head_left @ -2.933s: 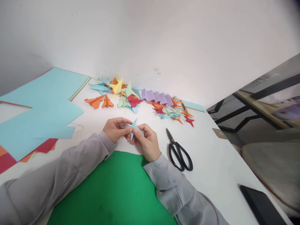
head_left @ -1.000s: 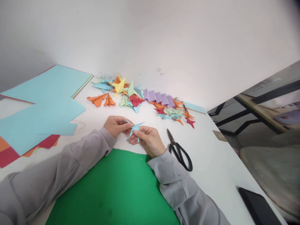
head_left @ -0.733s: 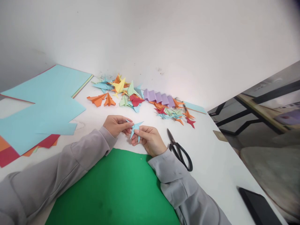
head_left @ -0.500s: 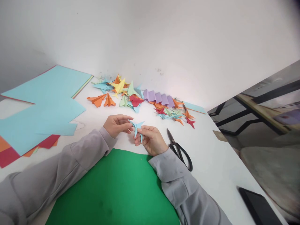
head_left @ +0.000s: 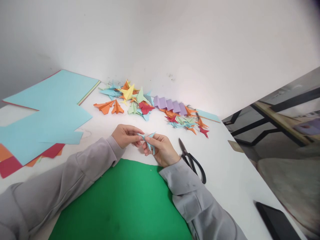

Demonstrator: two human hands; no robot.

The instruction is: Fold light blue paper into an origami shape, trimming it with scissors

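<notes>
A small light-blue folded paper figure point(head_left: 150, 144) with pointed ends is held above the white table, just past the far edge of a green sheet point(head_left: 120, 200). My right hand point(head_left: 163, 148) pinches its middle between thumb and fingers. With thumb and forefinger, my left hand point(head_left: 127, 135) grips the figure's left point. Parts of the figure are hidden behind my right thumb and fingers. Black-handled scissors point(head_left: 192, 160) lie beside my right wrist, blades pointing away from me.
Colourful folded paper figures point(head_left: 128, 93) are heaped along the wall, with a pleated purple paper strip point(head_left: 170, 105) among them. Large light-blue sheets point(head_left: 50, 125) cover the left side. A dark phone-like device point(head_left: 277, 221) rests near the right table edge.
My left thumb and forefinger have closed on the figure's left point. The figure has tilted and turned a little in my right hand.
</notes>
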